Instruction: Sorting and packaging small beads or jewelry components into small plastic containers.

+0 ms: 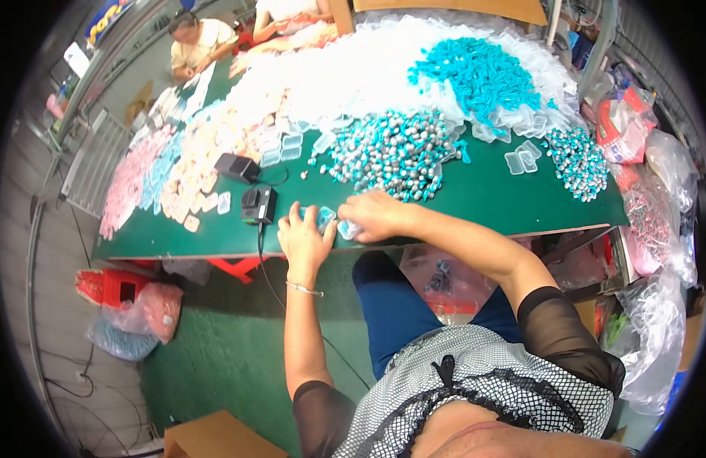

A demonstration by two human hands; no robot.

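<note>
Box [325, 219], clear plastic with teal inside, sits at the green table's [513, 202] near edge under my left hand [304, 238], fingers spread over it (can't tell if gripping), my right hand [374, 217] pinching a clear piece [348, 229] just beside. Probably light, stiff, slippery, thin enough to crack: hold by opposite side walls. Beyond lie the teal-and-silver pile [391, 156], then the teal heap [475, 76].

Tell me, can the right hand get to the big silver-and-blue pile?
Probably yes: the right hand is right by the near edge of the pile, and nothing seems to stand between them. It does look busy at a clear box, though.
</note>
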